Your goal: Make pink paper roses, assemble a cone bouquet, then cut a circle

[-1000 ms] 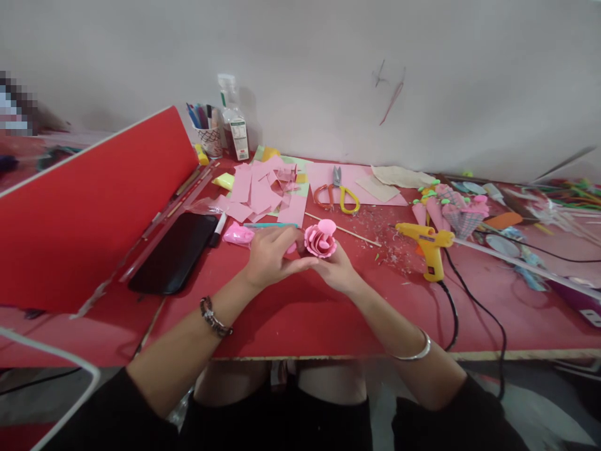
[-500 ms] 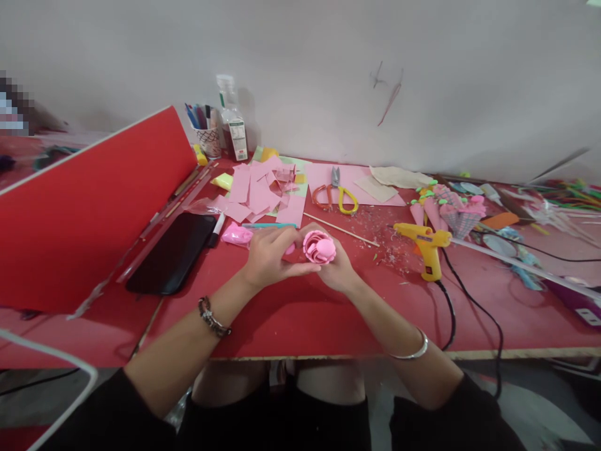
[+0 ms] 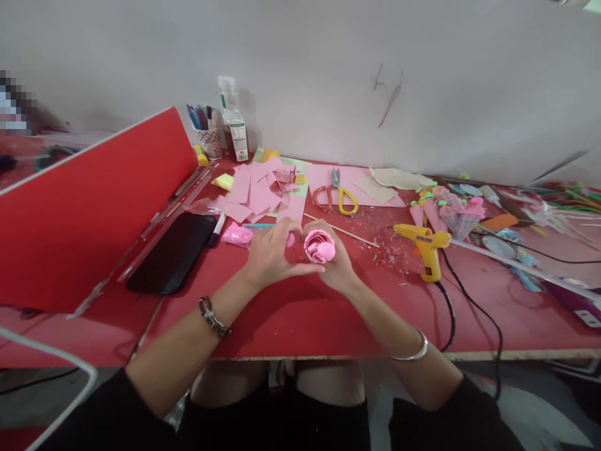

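A pink rolled paper flower point(image 3: 320, 246) with a scalloped rim and a rounded centre is held over the red table. My right hand point(image 3: 339, 264) is closed around its far and right sides. My left hand point(image 3: 270, 255) is beside it, thumb and fingers spread in a C shape. The left thumb tip meets the flower's near edge, and the left fingertips come close to the right fingers. A small pink lump point(image 3: 290, 239) shows behind the gap of my left hand; what it rests on is hidden. A pink packet point(image 3: 237, 235) lies left of that hand.
Behind are pink paper pieces point(image 3: 256, 191) and scissors point(image 3: 335, 191). A wooden stick point(image 3: 342, 230) lies beyond my hands. A yellow glue gun point(image 3: 428, 250) with a black cord is at right, near wrapped pink cones point(image 3: 446, 210). Left are a phone point(image 3: 173, 254) and red board point(image 3: 103, 213).
My left fingers have opened wider, away from the flower, while the thumb stays by its near edge. The flower has tilted slightly in my right hand.
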A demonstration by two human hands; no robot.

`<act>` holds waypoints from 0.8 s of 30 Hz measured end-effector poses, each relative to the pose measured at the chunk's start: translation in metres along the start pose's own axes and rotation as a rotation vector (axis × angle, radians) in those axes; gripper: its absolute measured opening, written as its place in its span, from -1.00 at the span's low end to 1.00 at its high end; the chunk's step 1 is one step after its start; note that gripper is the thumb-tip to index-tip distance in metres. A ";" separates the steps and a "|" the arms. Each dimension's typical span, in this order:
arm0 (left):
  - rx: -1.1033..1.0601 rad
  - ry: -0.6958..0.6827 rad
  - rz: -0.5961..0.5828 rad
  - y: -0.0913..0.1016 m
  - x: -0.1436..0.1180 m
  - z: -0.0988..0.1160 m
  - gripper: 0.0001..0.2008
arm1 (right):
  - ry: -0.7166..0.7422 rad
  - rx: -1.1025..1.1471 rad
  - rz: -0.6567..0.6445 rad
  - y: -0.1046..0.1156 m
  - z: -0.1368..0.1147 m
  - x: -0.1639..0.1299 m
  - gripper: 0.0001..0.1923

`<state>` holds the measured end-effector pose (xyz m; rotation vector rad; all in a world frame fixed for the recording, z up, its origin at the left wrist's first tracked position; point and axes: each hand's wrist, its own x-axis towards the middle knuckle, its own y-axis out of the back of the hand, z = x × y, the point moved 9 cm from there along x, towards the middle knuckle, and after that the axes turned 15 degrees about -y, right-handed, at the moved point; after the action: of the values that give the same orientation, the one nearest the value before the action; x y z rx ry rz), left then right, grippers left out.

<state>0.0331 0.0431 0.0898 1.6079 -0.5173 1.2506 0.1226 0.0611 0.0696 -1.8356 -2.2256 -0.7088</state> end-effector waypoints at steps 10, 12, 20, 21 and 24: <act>-0.021 -0.082 -0.092 -0.010 -0.005 0.005 -0.54 | -0.035 -0.036 -0.015 -0.006 0.005 -0.003 -0.77; -0.018 -0.102 -0.080 -0.009 -0.005 0.006 -0.55 | -0.033 -0.033 -0.011 -0.006 0.005 -0.003 -0.77; -0.045 -0.092 -0.071 -0.008 -0.004 0.007 -0.52 | -0.039 -0.011 -0.029 -0.007 0.005 -0.002 -0.74; -0.048 -0.086 -0.076 -0.008 -0.004 0.006 -0.51 | -0.036 -0.014 -0.030 -0.008 0.005 -0.002 -0.74; -0.036 -0.082 -0.088 -0.009 -0.005 0.005 -0.54 | -0.044 -0.009 -0.016 -0.007 0.007 -0.002 -0.77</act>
<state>0.0411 0.0411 0.0815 1.6394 -0.5114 1.1081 0.1179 0.0613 0.0609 -1.8569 -2.2705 -0.6890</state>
